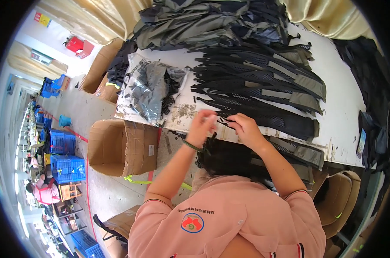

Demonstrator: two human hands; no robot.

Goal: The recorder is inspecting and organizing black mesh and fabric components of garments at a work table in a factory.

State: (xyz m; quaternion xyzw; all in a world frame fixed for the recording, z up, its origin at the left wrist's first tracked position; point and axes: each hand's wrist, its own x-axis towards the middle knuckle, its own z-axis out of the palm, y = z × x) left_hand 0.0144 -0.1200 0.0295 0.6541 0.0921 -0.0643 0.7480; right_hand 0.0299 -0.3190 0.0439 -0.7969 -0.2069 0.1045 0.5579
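Note:
Over the near edge of the white table [184, 112], my right hand [246, 129] pinches a small black strip [224, 120] between thumb and fingers. My left hand [202, 127] is just left of it, its fingers smeared by motion, so what it holds cannot be made out. Beyond my hands lie several long black mesh fabric pieces [264, 114] with grey panels, laid in overlapping rows. More black and grey pieces [304, 153] hang below the table edge on the right, and dark fabric [227, 155] rests in front of my body.
A clear plastic bag [145, 96] of small black parts lies at the table's left. Dark fabric is heaped [212, 26] at the back. Open cardboard boxes stand left [141, 148] and right [348, 202] below the table. Blue crates [68, 167] and a person [46, 191] are far left.

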